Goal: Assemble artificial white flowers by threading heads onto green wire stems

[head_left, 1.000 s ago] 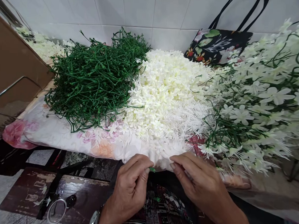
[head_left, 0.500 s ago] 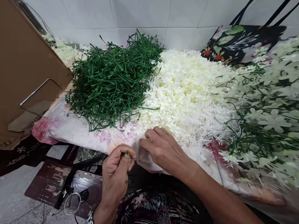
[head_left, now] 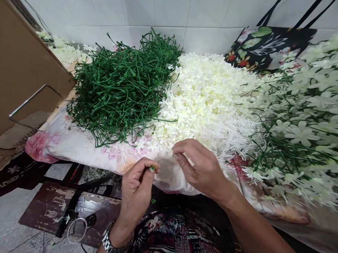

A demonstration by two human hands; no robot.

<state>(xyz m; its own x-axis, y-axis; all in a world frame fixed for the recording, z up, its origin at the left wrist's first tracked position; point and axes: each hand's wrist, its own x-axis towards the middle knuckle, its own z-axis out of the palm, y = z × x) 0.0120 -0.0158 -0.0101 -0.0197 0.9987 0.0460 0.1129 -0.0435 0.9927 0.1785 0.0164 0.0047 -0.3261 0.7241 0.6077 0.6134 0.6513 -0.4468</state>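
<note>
My left hand [head_left: 136, 184] pinches a small green stem piece [head_left: 152, 168] between thumb and fingertips, low in the middle of the view. My right hand [head_left: 198, 166] sits just to its right at the near edge of a heap of loose white artificial flowers [head_left: 206, 98], fingers curled in a pinch; what they hold is hidden. A tangled mound of green plastic stems [head_left: 123, 87] lies left of the white heap. Both heaps rest on a floral cloth [head_left: 73, 146].
Assembled white flower sprays on green stems [head_left: 303, 121] fill the right side. A dark floral tote bag [head_left: 269, 45] leans on the tiled wall behind. A brown cardboard panel [head_left: 17, 67] with a metal rod stands at the left. Scissors [head_left: 79, 225] lie on a dark board below.
My right hand moved left from beside the left hand to the edge of the white flower heap, then drew back slightly. The left hand kept its pinch on the green piece.
</note>
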